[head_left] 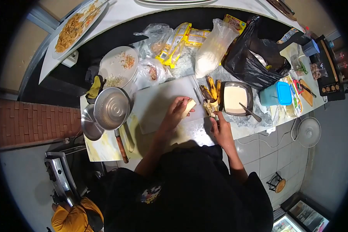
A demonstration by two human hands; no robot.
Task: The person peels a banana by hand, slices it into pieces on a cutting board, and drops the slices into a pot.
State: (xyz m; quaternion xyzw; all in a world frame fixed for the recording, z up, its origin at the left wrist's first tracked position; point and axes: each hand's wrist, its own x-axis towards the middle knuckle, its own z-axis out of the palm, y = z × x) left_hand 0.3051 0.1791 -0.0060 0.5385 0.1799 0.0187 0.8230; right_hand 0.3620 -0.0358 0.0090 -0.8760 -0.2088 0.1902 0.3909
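Over the white cutting board [150, 104], my left hand [178, 109] has its fingers wrapped round a pale peeled banana piece [188, 107]. My right hand [221, 128] is at the board's right edge, its fingertips at a strip of banana peel [210, 108]. Dark and yellow banana peels [210, 89] lie just beyond it. Right of the peels sits a square dark bowl of creamy batter [236, 98] with a spoon [250, 112] resting in it. A knife [197, 95] lies near the board's upper right edge.
Metal pots [112, 108] and a wooden-handled knife [121, 146] are at the left. Behind are a plate of chopped vegetables [118, 65], a bag of white powder [214, 54] and a black plastic bag [251, 58]. A blue-lidded container [283, 93] stands right. Another person [75, 216] is lower left.
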